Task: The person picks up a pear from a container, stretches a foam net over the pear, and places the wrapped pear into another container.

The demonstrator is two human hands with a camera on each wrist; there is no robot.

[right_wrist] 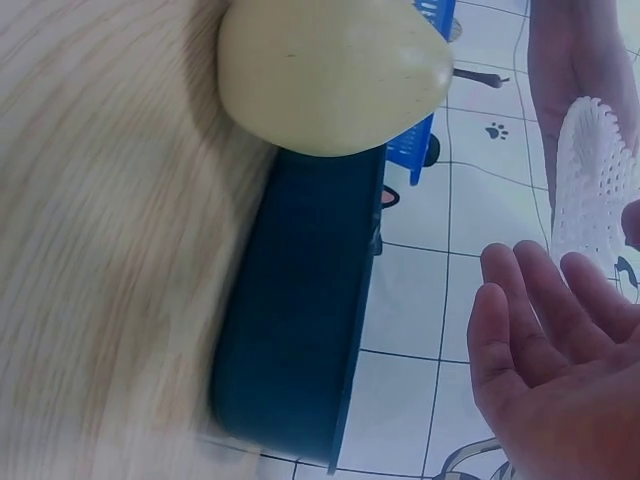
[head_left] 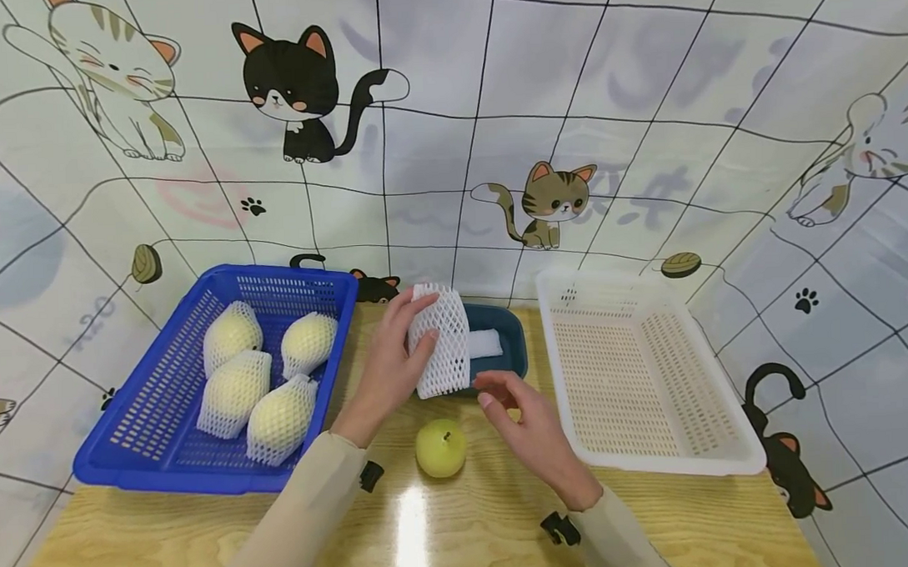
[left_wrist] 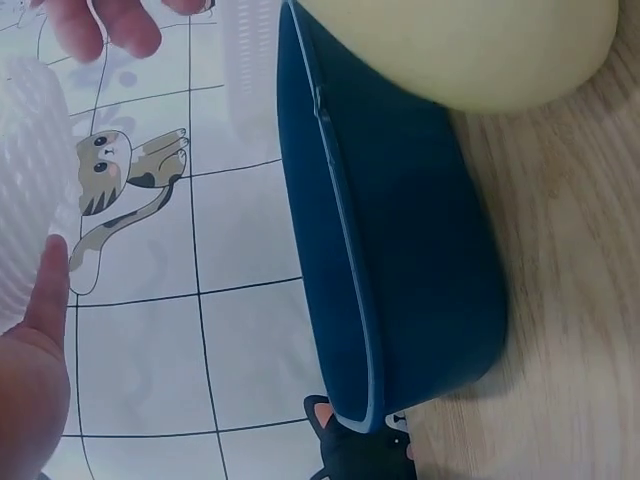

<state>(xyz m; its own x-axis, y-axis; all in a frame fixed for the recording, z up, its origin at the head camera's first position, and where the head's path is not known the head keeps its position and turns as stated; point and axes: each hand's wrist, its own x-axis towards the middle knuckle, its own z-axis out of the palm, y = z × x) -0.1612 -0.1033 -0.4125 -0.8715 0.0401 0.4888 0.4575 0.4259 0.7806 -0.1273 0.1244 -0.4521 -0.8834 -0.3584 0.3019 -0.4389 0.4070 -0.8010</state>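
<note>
My left hand (head_left: 389,361) pinches a white foam fruit net (head_left: 447,342), held upright in front of a dark teal box (head_left: 513,315). Close to the net's lower right corner is my right hand (head_left: 530,431), its fingers loosely bent and nothing in them. The right wrist view shows the right hand's relaxed fingers (right_wrist: 540,310) pointing toward the net (right_wrist: 590,190). A bare yellow-green pear (head_left: 440,448) sits on the table between both forearms, stem up. Inside the teal box lies another piece of white foam net (head_left: 486,343).
At the left stands a blue basket (head_left: 343,321) with several net-covered pears (head_left: 236,391). A white basket (head_left: 740,424) stands on the right. Behind them rises a wall covering (head_left: 434,151) printed with cats, and wood-grain table (head_left: 478,533) runs along the front.
</note>
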